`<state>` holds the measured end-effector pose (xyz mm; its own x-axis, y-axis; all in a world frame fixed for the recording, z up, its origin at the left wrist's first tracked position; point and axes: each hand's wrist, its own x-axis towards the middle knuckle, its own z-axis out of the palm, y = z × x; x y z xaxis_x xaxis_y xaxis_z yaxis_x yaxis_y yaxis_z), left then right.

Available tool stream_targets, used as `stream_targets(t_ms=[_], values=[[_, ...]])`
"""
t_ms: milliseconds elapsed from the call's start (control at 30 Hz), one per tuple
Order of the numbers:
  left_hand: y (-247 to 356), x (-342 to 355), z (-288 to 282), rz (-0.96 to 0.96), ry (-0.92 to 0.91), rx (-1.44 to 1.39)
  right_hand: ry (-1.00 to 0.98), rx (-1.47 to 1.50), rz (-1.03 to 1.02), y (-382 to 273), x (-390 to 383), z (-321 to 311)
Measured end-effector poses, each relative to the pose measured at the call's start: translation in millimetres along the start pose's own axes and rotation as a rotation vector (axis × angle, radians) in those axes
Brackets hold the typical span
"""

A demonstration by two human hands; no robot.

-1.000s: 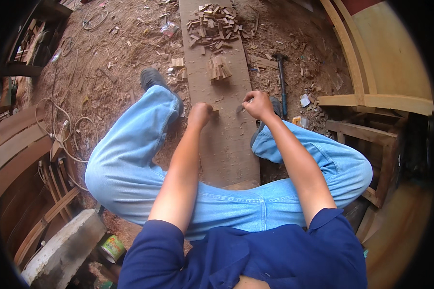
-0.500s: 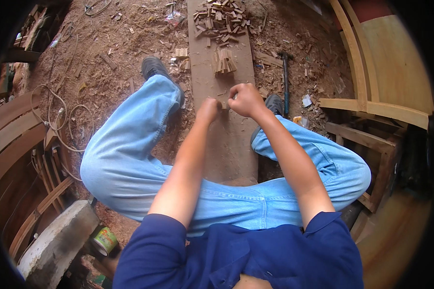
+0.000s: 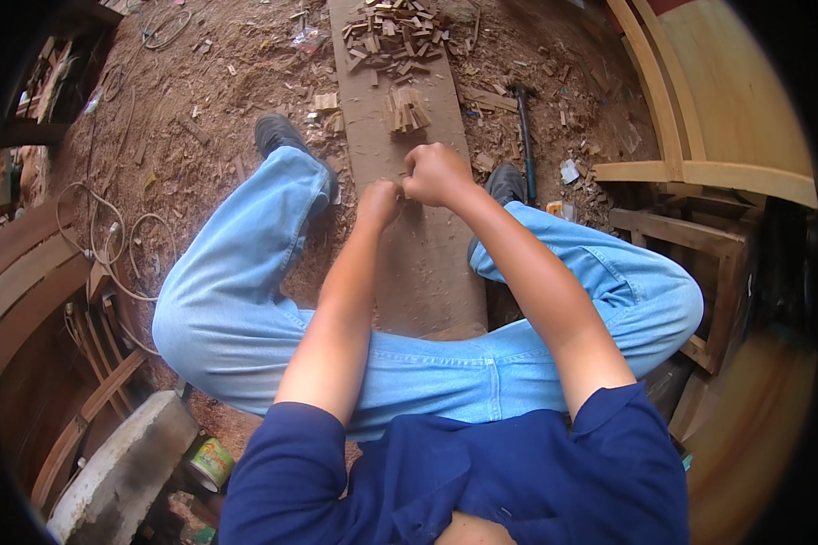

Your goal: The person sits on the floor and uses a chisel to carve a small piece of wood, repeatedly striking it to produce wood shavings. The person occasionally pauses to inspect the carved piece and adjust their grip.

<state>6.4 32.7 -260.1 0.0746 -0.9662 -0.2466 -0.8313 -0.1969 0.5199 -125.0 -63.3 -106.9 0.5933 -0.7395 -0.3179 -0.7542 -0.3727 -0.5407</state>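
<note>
The left hand (image 3: 379, 202) and right hand (image 3: 438, 174) are positioned close together above the worktop (image 3: 432, 282) (a long plank between the legs). The fingers of both hands are bent inward; whether they grip a piece cannot be told, as the hands block the view. The wood blocks (image 3: 407, 111), grouped upright, stand on the worktop just beyond the right hand. Farther along lies the loose pile (image 3: 395, 38). The hammer (image 3: 524, 141) lies on the floor (image 3: 218, 118), right of the worktop.
</note>
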Motion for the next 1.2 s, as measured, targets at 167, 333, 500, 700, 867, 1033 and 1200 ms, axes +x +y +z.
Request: stream_targets(t_ms=[167, 333, 500, 700, 867, 1033, 1200], values=[[5, 4, -2, -0.031, -0.026, 0.033, 0.005, -0.013, 0.016, -8, -1, 3], [11, 0, -7, -0.021, 0.025, 0.015, -0.007, -0.027, 0.019, -10, 1, 4], [10, 0, -6, 0.009, 0.007, 0.006, 0.009, -0.013, -0.049, -1, -1, 4], [7, 4, -1, 0.032, -0.036, 0.118, 0.043, 0.042, -0.063, 18, -5, 1], [10, 6, -2, 0.047, -0.065, 0.045, 0.028, 0.068, -0.053, 28, -9, -1], [20, 9, -11, 0.077, -0.038, -0.004, 0.070, 0.046, -0.076, 13, -8, -20], [24, 23, -18, 0.184, 0.098, -0.102, 0.121, 0.040, -0.068, 4, -1, -46]])
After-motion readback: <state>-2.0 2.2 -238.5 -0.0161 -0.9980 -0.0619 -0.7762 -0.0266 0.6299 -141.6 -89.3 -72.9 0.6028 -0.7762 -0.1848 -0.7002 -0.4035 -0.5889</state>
